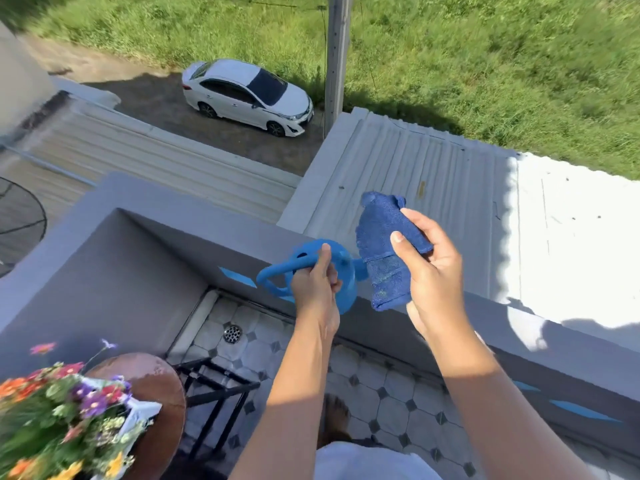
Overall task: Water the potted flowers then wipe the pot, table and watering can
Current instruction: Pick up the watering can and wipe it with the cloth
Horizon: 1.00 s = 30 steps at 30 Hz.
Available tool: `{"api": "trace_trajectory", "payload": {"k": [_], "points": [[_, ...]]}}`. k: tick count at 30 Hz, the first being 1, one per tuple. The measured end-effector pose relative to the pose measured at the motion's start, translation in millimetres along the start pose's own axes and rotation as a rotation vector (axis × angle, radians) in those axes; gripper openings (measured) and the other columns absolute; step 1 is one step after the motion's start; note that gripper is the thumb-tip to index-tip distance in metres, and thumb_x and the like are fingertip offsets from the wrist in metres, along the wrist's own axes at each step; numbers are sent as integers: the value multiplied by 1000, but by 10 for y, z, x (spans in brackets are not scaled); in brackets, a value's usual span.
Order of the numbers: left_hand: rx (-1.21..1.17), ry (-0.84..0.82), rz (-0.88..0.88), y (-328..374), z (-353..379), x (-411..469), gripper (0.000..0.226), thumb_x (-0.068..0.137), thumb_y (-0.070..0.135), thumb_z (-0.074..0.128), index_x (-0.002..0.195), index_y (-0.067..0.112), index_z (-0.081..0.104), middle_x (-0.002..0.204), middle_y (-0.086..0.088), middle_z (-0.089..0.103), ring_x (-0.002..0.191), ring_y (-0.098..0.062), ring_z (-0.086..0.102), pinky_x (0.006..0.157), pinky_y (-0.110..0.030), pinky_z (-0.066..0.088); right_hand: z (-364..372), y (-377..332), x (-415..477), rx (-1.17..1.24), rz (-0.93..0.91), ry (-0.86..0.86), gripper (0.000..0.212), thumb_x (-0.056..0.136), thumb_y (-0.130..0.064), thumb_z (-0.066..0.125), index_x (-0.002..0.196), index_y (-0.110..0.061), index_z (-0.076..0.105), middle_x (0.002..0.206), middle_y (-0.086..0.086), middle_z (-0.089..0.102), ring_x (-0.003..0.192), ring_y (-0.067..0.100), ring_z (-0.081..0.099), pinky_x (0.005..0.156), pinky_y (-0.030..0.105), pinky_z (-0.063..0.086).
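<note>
My left hand [317, 282] grips the handle of a small blue plastic watering can [341, 268], held in the air over the grey balcony wall. My right hand [427, 268] holds a folded dark blue cloth [382, 251] wrapped around the can's spout side, so the spout is hidden. At the bottom left, colourful potted flowers [65, 414] in a white pot [142, 412] stand on a round brown table [156, 386], well below and left of both hands.
A grey parapet wall [156, 244] bounds the balcony. The tiled floor [363, 386] has a metal drain [232, 333]. The table has black metal legs [214, 389]. Beyond the wall lie corrugated roofs, a white car [247, 95], a pole and grass.
</note>
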State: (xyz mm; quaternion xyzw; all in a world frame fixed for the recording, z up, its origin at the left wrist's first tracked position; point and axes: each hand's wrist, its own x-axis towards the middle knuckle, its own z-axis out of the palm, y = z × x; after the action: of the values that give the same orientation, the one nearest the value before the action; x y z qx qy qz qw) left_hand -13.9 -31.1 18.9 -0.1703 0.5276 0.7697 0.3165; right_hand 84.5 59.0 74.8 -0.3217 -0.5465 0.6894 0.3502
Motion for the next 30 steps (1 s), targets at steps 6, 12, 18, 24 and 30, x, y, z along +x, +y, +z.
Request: {"api": "trace_trajectory", "payload": {"k": [6, 12, 18, 24, 30], "points": [[98, 141, -8, 352, -805, 152, 25, 87, 14, 69, 69, 18, 53, 47, 7, 36, 42, -8, 28, 44, -22, 24, 501, 419, -95, -69, 127, -213, 30, 90, -8, 70, 111, -28, 73, 120, 3, 71, 119, 24, 62, 110, 56, 42], [290, 314, -65, 466, -1702, 737, 25, 84, 21, 73, 71, 19, 53, 46, 10, 31, 39, -9, 26, 35, -18, 24, 1053, 921, -28, -220, 234, -438, 29, 93, -7, 64, 117, -22, 69, 115, 3, 72, 113, 28, 66, 101, 58, 49], [376, 496, -126, 148, -2485, 1417, 18, 85, 11, 69, 72, 16, 58, 60, 3, 46, 53, -14, 42, 46, -23, 32, 1516, 1800, 58, -435, 248, -591, 30, 88, -8, 67, 112, -25, 71, 112, -5, 72, 109, 21, 66, 99, 47, 51], [357, 689, -232, -155, -3252, 2156, 20, 83, 15, 71, 96, 4, 61, 73, 1, 54, 61, -11, 53, 53, -27, 43, 1962, 2795, 38, -741, 243, -701, 31, 89, -4, 67, 113, -22, 71, 112, -11, 69, 103, 2, 62, 89, 17, 47], [312, 727, -282, -502, -3658, 2716, 17, 80, 24, 71, 78, 8, 64, 72, 0, 59, 62, -18, 54, 55, -27, 42, 2322, 3709, 135, -864, 303, -727, 31, 91, -8, 65, 120, -21, 68, 121, -9, 66, 104, -11, 55, 93, 12, 44]]}}
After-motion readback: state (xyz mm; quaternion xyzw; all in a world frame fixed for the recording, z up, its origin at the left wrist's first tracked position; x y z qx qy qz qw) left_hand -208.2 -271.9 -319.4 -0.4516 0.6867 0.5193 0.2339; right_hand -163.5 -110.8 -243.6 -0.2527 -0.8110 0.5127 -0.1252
